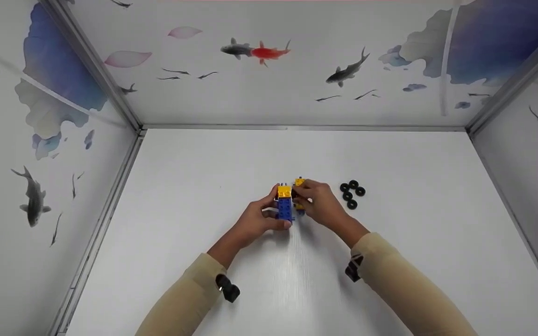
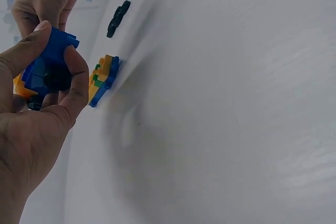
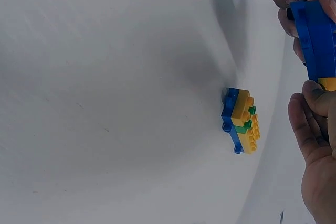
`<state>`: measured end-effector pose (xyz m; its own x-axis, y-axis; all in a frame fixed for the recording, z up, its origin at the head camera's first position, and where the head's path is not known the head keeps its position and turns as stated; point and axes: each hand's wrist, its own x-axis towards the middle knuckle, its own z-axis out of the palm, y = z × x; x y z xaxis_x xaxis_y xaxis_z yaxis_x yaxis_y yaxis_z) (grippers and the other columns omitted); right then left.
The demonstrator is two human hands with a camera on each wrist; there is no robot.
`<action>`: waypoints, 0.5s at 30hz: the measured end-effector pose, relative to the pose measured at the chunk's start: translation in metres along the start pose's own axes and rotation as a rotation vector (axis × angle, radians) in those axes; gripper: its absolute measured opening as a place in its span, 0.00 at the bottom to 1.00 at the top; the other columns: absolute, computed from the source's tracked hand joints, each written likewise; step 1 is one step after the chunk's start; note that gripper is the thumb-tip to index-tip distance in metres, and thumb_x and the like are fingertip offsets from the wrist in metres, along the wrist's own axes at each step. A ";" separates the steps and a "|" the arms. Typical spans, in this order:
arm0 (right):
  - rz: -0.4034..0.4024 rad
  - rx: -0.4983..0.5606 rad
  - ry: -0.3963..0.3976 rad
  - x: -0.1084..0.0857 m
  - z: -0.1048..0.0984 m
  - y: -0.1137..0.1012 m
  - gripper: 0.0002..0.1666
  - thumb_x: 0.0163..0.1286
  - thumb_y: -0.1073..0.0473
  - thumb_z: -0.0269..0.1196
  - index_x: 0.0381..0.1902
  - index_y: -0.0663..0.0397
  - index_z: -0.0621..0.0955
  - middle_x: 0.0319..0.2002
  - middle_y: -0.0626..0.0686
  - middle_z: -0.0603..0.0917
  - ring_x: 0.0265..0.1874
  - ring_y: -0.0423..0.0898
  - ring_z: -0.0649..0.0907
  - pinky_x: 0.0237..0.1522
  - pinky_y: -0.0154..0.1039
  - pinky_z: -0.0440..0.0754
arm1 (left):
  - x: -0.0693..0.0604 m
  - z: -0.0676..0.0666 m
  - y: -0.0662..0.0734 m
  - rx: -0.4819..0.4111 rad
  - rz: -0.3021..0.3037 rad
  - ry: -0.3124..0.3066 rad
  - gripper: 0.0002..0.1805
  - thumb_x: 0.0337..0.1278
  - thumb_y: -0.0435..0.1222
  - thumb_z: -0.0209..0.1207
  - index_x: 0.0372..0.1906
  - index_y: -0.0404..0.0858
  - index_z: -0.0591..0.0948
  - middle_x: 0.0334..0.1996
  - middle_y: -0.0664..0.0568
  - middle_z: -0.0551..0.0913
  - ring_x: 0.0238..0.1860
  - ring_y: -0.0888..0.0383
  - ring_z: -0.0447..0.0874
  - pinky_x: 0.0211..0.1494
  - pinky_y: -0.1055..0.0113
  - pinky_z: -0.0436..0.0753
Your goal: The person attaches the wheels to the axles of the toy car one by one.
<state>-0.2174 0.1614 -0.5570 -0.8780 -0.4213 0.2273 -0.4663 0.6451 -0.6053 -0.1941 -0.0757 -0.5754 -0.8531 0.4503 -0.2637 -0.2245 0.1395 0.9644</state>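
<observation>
My left hand [image 1: 256, 219] holds a toy car body of blue and yellow blocks [image 1: 285, 207] on end above the table, thumb at its lower end. A black wheel [image 2: 56, 80] sits against its blue underside. My right hand [image 1: 322, 203] is at the body's right side near the yellow end, its fingertips pinching what looks like a small black wheel [image 1: 294, 192], mostly hidden by the fingers. A second block car body [image 3: 242, 121], yellow and green over blue, lies on the table just behind the hands. No wheels show on its visible side.
Several loose black wheels [image 1: 347, 196] lie in a cluster to the right of my right hand. The white table [image 1: 180, 186] is bounded by panels printed with fish, with a metal rail [image 1: 287, 127] along the back edge.
</observation>
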 end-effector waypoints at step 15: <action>-0.033 0.026 0.019 -0.002 -0.001 0.003 0.22 0.76 0.69 0.72 0.65 0.64 0.87 0.51 0.61 0.91 0.48 0.53 0.92 0.51 0.47 0.94 | -0.001 0.001 0.002 -0.018 0.012 -0.016 0.63 0.60 0.39 0.82 0.91 0.61 0.53 0.71 0.41 0.77 0.64 0.49 0.87 0.62 0.63 0.91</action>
<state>-0.2167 0.1650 -0.5581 -0.8640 -0.4301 0.2617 -0.4925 0.6138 -0.6170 -0.1932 -0.0750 -0.5731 -0.8480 0.4664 -0.2517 -0.2224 0.1180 0.9678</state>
